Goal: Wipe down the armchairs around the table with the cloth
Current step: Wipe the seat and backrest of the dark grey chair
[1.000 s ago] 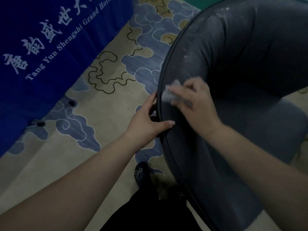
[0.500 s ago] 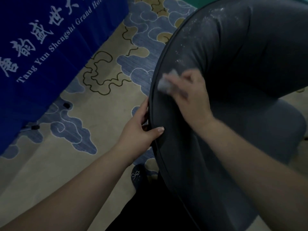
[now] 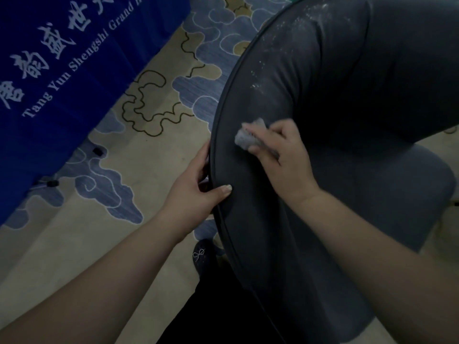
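Note:
A dark grey-blue armchair [image 3: 335,78] with a curved back fills the right of the head view. White dust specks lie on the upper part of its back rim. My right hand [image 3: 283,155] holds a small grey cloth [image 3: 248,137] bunched under its fingers and presses it onto the top of the chair back. My left hand [image 3: 198,187] grips the outer piped edge of the back, thumb on top and fingers behind the rim.
A table covered with a blue cloth [image 3: 49,70] bearing white lettering stands at the left. The patterned beige and blue carpet [image 3: 139,155] lies between it and the chair. My dark shoe [image 3: 202,256] and dark trousers show at the bottom centre.
My right hand with the cloth has slid a short way along the chair back's top, slightly away from the outer edge. My left hand keeps its grip on the rim.

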